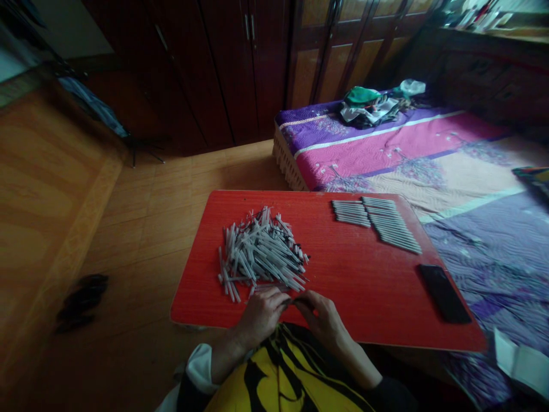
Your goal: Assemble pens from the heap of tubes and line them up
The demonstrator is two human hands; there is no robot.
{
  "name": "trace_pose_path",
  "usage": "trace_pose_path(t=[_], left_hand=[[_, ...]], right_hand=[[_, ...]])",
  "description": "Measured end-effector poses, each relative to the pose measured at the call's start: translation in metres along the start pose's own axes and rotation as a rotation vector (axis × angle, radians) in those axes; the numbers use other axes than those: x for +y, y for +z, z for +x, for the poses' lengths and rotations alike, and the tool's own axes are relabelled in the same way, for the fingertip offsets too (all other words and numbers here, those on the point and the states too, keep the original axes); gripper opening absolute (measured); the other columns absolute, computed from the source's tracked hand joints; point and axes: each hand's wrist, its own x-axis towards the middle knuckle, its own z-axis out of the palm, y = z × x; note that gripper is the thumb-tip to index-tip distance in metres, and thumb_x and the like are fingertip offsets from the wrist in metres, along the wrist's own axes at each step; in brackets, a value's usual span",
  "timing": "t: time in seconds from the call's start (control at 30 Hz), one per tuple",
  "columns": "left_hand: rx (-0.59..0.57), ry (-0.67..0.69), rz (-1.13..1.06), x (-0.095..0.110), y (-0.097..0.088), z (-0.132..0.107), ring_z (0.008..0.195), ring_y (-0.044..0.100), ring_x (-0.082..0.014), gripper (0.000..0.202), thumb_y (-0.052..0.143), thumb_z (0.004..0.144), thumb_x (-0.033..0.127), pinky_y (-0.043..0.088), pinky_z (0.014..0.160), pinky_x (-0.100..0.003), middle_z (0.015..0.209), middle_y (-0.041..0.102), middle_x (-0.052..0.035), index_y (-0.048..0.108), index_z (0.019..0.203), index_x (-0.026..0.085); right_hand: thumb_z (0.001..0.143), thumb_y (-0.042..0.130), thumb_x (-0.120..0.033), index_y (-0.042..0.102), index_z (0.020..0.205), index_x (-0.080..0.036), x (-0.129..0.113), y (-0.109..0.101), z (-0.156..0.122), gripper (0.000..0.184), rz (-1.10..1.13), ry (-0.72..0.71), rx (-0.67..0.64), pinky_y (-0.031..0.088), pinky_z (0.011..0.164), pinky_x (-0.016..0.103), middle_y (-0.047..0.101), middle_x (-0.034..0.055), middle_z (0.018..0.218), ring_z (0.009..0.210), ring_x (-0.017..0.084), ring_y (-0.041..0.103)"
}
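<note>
My left hand and my right hand meet at the front edge of the red table, fingertips pinched close together. Whatever they hold between them is too small and dark to make out. Just beyond my left hand lies a loose heap of thin, pale grey tubes, some with dark ends, pointing in many directions. Toward the far right of the table, similar slim sticks lie side by side in two neat rows, a shorter row and a longer row.
The red table carries a black phone near its right edge. A bed with a patterned cover stands behind and to the right, with a clothes pile on it. Dark footwear lies on the floor at left. Wooden wardrobes line the back.
</note>
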Motion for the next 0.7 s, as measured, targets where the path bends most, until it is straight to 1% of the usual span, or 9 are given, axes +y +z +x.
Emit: trace_pose_path(t=[0.07, 0.1, 0.17, 0.27, 0.43, 0.57, 0.7], left_hand=[[-0.011, 0.003, 0.010, -0.001, 0.001, -0.001, 0.081, 0.058, -0.0156, 0.016, 0.053, 0.083, 0.013, 0.047, 0.074, -0.026, 0.084, 0.063, -0.0023, 0.062, 0.094, 0.020], [-0.011, 0.002, 0.010, -0.001, 0.002, -0.001, 0.082, 0.058, -0.0155, 0.017, 0.052, 0.083, 0.013, 0.047, 0.075, -0.026, 0.084, 0.063, -0.0022, 0.062, 0.094, 0.020], [-0.003, -0.008, 0.002, -0.002, 0.002, -0.002, 0.083, 0.058, -0.0153, 0.018, 0.052, 0.083, 0.012, 0.047, 0.075, -0.026, 0.087, 0.063, -0.0024, 0.062, 0.096, 0.020], [0.001, -0.018, -0.008, -0.003, 0.003, -0.002, 0.084, 0.058, -0.0150, 0.019, 0.052, 0.083, 0.012, 0.047, 0.074, -0.025, 0.089, 0.063, -0.0025, 0.061, 0.097, 0.020], [-0.028, 0.017, 0.084, -0.005, 0.006, -0.003, 0.080, 0.058, -0.0154, 0.018, 0.051, 0.084, 0.013, 0.047, 0.071, -0.025, 0.084, 0.061, -0.0019, 0.060, 0.098, 0.020], [-0.048, 0.049, 0.188, -0.007, 0.009, -0.004, 0.078, 0.057, -0.0165, 0.016, 0.049, 0.084, 0.012, 0.046, 0.069, -0.027, 0.081, 0.060, -0.0018, 0.060, 0.094, 0.020], [-0.045, 0.081, 0.224, -0.009, 0.012, -0.007, 0.075, 0.057, -0.0167, 0.014, 0.048, 0.084, 0.013, 0.046, 0.068, -0.027, 0.078, 0.058, -0.0023, 0.060, 0.088, 0.018]], right_hand=[[0.085, 0.046, -0.027, 0.058, 0.072, -0.017, 0.001, 0.002, 0.000, 0.020, -0.010, 0.013, 0.002, 0.041, 0.053, 0.022, 0.060, 0.0034, 0.064, 0.056, 0.014, 0.054], [0.086, 0.044, -0.027, 0.057, 0.071, -0.018, 0.001, 0.003, -0.001, 0.022, -0.008, 0.019, -0.004, 0.040, 0.051, 0.021, 0.059, 0.0032, 0.063, 0.054, 0.013, 0.053], [0.087, 0.043, -0.028, 0.057, 0.074, -0.017, 0.001, 0.003, -0.001, 0.022, 0.016, 0.021, -0.022, 0.039, 0.051, 0.021, 0.060, 0.0032, 0.064, 0.055, 0.013, 0.053], [0.087, 0.045, -0.027, 0.058, 0.081, -0.017, 0.000, 0.004, -0.002, 0.017, 0.075, 0.010, -0.032, 0.040, 0.053, 0.021, 0.061, 0.0029, 0.068, 0.058, 0.013, 0.053], [0.088, 0.041, -0.027, 0.056, 0.075, -0.017, 0.002, 0.006, -0.004, 0.022, 0.083, 0.006, -0.006, 0.038, 0.051, 0.021, 0.056, 0.0011, 0.062, 0.054, 0.012, 0.050], [0.088, 0.040, -0.034, 0.054, 0.070, -0.017, 0.009, 0.009, -0.003, 0.028, 0.128, 0.079, -0.062, 0.036, 0.048, 0.022, 0.052, 0.0003, 0.056, 0.049, 0.011, 0.047], [0.089, 0.037, -0.042, 0.054, 0.066, -0.016, 0.013, 0.011, -0.001, 0.038, 0.290, 0.174, -0.142, 0.036, 0.046, 0.022, 0.052, 0.0006, 0.055, 0.049, 0.012, 0.048]])
